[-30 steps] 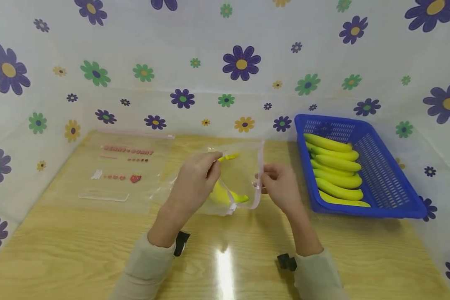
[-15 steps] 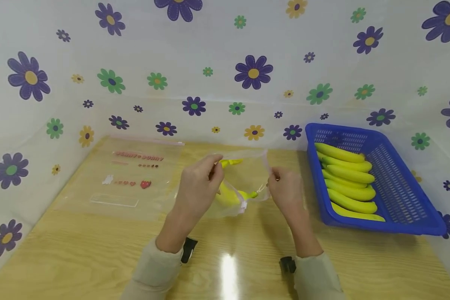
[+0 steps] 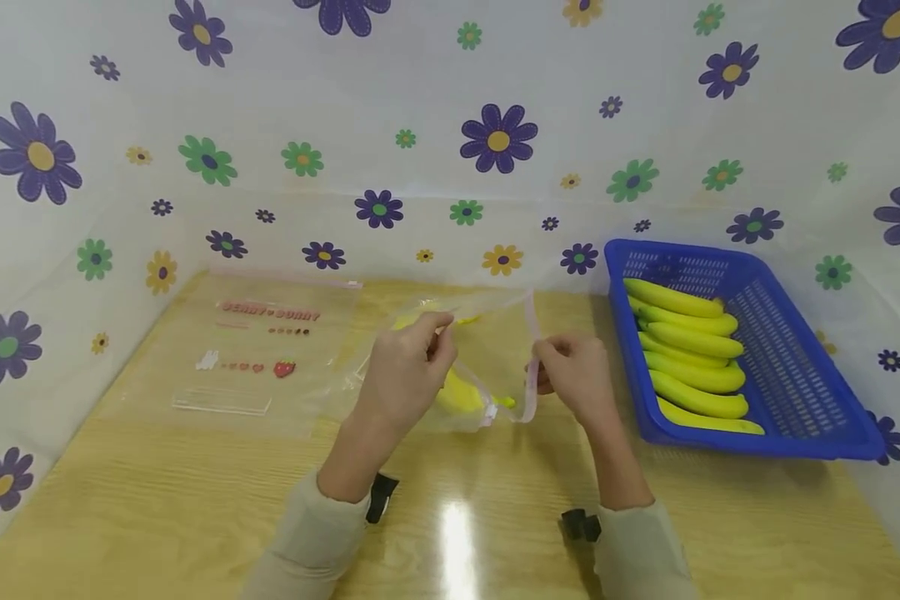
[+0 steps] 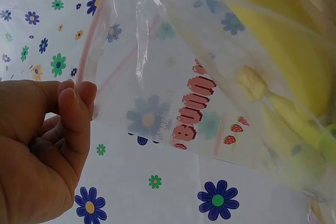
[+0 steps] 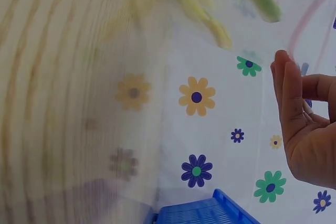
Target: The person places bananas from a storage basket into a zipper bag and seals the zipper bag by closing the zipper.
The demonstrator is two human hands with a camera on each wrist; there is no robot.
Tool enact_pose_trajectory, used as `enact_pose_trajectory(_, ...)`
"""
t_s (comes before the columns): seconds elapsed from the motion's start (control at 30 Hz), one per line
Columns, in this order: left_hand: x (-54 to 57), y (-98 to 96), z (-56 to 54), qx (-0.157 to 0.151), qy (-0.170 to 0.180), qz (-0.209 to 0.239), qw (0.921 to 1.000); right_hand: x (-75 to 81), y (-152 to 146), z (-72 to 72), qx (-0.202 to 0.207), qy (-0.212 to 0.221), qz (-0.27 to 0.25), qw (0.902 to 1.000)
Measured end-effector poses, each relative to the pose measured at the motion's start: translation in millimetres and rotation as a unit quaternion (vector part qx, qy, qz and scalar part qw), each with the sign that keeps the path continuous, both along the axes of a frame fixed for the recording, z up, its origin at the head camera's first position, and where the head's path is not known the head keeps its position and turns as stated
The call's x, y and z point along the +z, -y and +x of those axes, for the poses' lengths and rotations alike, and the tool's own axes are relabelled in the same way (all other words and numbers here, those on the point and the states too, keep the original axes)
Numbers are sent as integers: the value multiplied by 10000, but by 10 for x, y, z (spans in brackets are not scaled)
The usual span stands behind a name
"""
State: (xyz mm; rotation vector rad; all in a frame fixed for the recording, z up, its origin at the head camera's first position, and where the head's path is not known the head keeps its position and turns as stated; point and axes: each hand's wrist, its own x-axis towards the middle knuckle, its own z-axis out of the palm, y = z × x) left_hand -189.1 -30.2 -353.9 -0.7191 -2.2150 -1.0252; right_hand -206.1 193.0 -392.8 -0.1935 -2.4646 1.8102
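A clear slider zip bag (image 3: 531, 312) with a pink zip strip is held with its mouth towards the right. Yellow bananas (image 3: 457, 393) lie inside, their tips near the mouth; in the left wrist view these bananas (image 4: 283, 35) show through the plastic, beside pink printed letters. My left hand (image 3: 405, 375) pinches one side of the mouth between thumb and fingers, as the left wrist view of that hand (image 4: 47, 135) also shows. On the opposite side, my right hand (image 3: 579, 377) pinches the pink strip. A white slider (image 3: 489, 413) sits at the near corner.
A second, flat zip bag (image 3: 270, 342) with pink lettering lies on the wooden table (image 3: 195, 517) at the left. To the right stands a blue basket (image 3: 813, 358) with several bananas (image 3: 693, 340). Flower-printed white cloth (image 3: 420, 92) encloses the back and sides.
The head view has shifted slightly. Both hands stay at the bag's mouth. The strip at the right hand bent outwards half a second ago and now stands straighter.
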Motion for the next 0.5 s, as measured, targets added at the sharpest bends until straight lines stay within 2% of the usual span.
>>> enact_pose_trajectory(0.13, -31, 77, 80, 263, -41, 86, 9996, -38, 32, 36, 83, 263, -110, 9996)
enact_pose_trajectory(0.27, 3, 91, 63, 380, 2, 148, 9992, -21, 24, 55, 282, 288, 239, 9989)
enact_pose_trajectory(0.37, 37, 81, 32, 297, 429, 405, 9978, 14, 20, 68, 516, 274, 513, 9970)
enact_pose_trajectory(0.5, 76, 98, 35, 288, 1078, 755, 9909, 18, 38, 98, 1072, 489, 930, 9887)
